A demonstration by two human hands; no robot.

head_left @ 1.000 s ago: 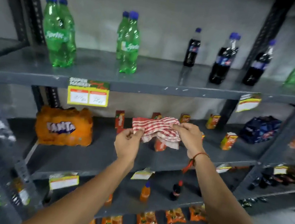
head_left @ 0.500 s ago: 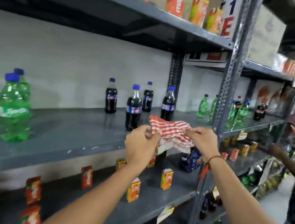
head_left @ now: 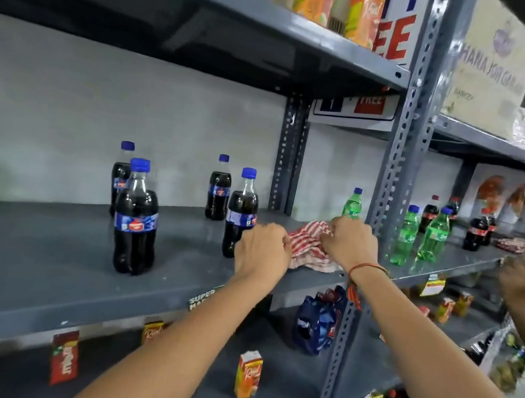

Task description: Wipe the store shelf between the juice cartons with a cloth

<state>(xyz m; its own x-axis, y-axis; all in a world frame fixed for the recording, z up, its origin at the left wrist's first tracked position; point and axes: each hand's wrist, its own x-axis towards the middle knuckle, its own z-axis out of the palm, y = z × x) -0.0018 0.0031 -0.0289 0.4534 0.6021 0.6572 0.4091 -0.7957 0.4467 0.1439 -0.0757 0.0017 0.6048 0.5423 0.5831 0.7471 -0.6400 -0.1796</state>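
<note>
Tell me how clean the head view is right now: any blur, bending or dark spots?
Head view: the cola bottle, cloth and both hands, left and right, read fairly sharp; the right edge smears, blurring another person's hand; the wide lens tilts the shelf post; the upper shelf's underside is in deep shadow.

four cola bottles [head_left: 137,217], one cloth [head_left: 311,244]

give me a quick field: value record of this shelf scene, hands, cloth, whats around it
left hand: closed on the cloth's left edge
right hand: closed on its right edge
cloth: red-and-white striped cloth, bunched between both hands over the grey metal shelf
nearest item: dark cola bottle with blue cap, just left of the left hand
juice cartons: orange juice cartons on the shelf above
other person: another hand at far right
</note>
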